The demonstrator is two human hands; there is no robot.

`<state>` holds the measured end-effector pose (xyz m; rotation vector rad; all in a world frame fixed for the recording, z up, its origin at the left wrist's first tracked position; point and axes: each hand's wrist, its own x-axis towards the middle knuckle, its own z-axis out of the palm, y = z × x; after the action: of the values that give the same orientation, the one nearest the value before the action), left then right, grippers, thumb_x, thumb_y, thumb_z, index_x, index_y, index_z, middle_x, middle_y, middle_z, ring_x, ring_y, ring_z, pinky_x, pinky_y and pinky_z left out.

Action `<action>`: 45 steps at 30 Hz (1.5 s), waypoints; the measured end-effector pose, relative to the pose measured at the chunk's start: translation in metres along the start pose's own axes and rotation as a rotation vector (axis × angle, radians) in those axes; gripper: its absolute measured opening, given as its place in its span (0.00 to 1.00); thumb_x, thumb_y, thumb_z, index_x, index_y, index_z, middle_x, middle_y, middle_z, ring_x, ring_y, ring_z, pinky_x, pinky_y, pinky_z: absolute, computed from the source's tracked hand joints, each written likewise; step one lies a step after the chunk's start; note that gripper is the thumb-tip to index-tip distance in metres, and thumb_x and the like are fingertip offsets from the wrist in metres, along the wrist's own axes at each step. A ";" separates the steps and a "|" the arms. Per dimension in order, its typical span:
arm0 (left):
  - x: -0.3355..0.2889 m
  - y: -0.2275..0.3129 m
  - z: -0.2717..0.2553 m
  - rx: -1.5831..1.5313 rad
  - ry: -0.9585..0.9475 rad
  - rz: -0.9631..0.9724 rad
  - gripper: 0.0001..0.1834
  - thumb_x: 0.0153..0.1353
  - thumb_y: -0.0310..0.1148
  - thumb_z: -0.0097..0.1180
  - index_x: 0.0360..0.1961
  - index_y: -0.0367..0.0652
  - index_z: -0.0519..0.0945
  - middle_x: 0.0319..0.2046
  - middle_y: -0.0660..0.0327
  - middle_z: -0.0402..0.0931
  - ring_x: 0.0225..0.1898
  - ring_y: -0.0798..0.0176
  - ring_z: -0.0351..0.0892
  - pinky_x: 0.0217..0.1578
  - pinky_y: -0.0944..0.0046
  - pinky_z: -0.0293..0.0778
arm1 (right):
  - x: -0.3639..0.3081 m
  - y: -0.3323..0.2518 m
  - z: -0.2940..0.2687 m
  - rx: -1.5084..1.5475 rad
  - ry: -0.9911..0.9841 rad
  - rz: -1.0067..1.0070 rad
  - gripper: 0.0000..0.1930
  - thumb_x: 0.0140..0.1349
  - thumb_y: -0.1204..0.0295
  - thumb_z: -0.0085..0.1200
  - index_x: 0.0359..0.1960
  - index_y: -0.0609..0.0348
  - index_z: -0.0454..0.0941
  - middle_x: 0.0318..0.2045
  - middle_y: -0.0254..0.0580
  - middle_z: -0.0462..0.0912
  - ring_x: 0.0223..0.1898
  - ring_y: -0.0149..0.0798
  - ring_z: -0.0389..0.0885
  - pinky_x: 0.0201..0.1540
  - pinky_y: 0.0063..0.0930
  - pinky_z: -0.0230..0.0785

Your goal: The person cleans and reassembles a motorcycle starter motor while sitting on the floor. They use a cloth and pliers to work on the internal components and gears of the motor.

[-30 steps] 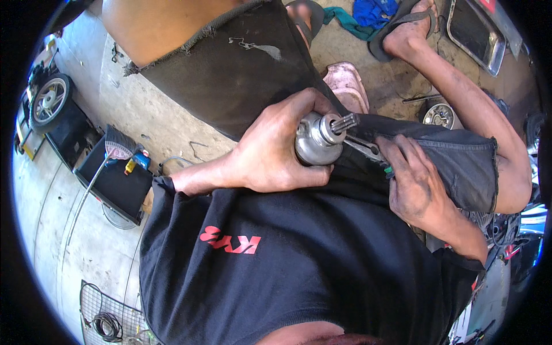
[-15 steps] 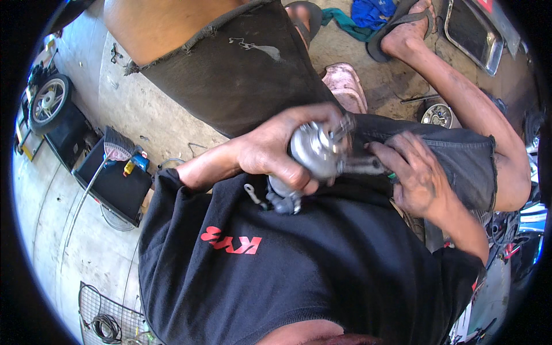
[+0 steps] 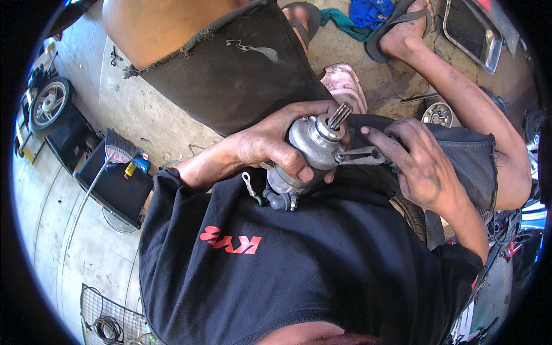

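Note:
My left hand (image 3: 270, 144) is wrapped round a starter motor (image 3: 313, 141), a silver cylinder held tilted in front of my shirt. Its toothed shaft (image 3: 340, 117) points up and away from me. A mounting lug (image 3: 361, 156) juts out to the right. At the near end sit a grey rubber boot (image 3: 278, 200) and a short lead with a ring terminal (image 3: 248, 183). My right hand (image 3: 422, 164) is beside the lug, index finger stretched toward the motor and the other fingers curled. A small green piece shows under its fingers; what it belongs to is hidden.
On the left floor are a wheel (image 3: 50, 104), a black tray (image 3: 112, 187) with a brush (image 3: 119, 150), and a wire grid (image 3: 95, 305) with coiled cable. Beyond my legs lie a pinkish panel (image 3: 343, 86) and blue cloth (image 3: 371, 12). A round metal part (image 3: 437, 114) is at right.
The starter motor was blurred by motion and is now sharp, its shaft clearly visible. My right hand's index finger has lifted and extended slightly away from the lug. My left hand keeps its hold.

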<state>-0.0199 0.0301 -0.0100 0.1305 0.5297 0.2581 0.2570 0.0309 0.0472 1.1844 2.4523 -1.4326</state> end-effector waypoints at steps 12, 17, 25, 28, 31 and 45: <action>-0.006 0.004 0.009 0.739 0.198 0.272 0.34 0.38 0.25 0.73 0.50 0.36 0.72 0.47 0.54 0.75 0.47 0.57 0.79 0.51 0.60 0.73 | -0.017 -0.007 0.008 -0.030 -0.029 0.100 0.29 0.52 0.80 0.49 0.61 0.58 0.73 0.45 0.53 0.75 0.48 0.57 0.75 0.51 0.48 0.72; -0.006 0.013 0.014 0.806 0.205 0.285 0.34 0.40 0.26 0.72 0.51 0.38 0.71 0.48 0.55 0.76 0.51 0.60 0.76 0.55 0.60 0.70 | -0.011 -0.016 0.003 0.074 0.006 0.175 0.29 0.52 0.83 0.49 0.61 0.61 0.72 0.45 0.54 0.74 0.48 0.58 0.75 0.53 0.46 0.70; 0.002 -0.002 0.002 -0.031 -0.145 0.030 0.40 0.30 0.31 0.75 0.48 0.32 0.70 0.43 0.47 0.72 0.37 0.50 0.83 0.36 0.57 0.78 | 0.000 0.006 -0.001 -0.035 -0.029 -0.114 0.28 0.57 0.78 0.46 0.62 0.52 0.73 0.43 0.47 0.75 0.48 0.50 0.76 0.56 0.43 0.68; 0.000 -0.001 0.005 0.030 -0.108 0.028 0.40 0.30 0.30 0.74 0.49 0.32 0.70 0.44 0.47 0.73 0.38 0.51 0.83 0.38 0.58 0.78 | -0.003 0.008 0.000 -0.051 -0.059 -0.122 0.28 0.56 0.76 0.47 0.63 0.53 0.72 0.43 0.50 0.75 0.48 0.52 0.76 0.54 0.45 0.70; -0.004 0.001 0.005 0.425 0.072 0.231 0.37 0.34 0.28 0.73 0.49 0.34 0.70 0.44 0.48 0.76 0.42 0.53 0.82 0.43 0.59 0.76 | -0.018 -0.002 0.004 -0.051 -0.009 0.009 0.29 0.55 0.77 0.49 0.62 0.56 0.71 0.44 0.52 0.75 0.49 0.55 0.75 0.53 0.46 0.71; -0.005 0.005 -0.004 0.318 -0.191 0.294 0.34 0.35 0.27 0.74 0.48 0.37 0.74 0.44 0.58 0.77 0.47 0.63 0.78 0.51 0.62 0.73 | 0.000 -0.001 -0.002 -0.010 0.007 -0.127 0.28 0.53 0.78 0.51 0.59 0.55 0.77 0.41 0.48 0.75 0.46 0.51 0.77 0.57 0.49 0.69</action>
<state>-0.0274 0.0338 -0.0097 0.5398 0.3568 0.4423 0.2569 0.0327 0.0488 1.0507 2.5791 -1.4469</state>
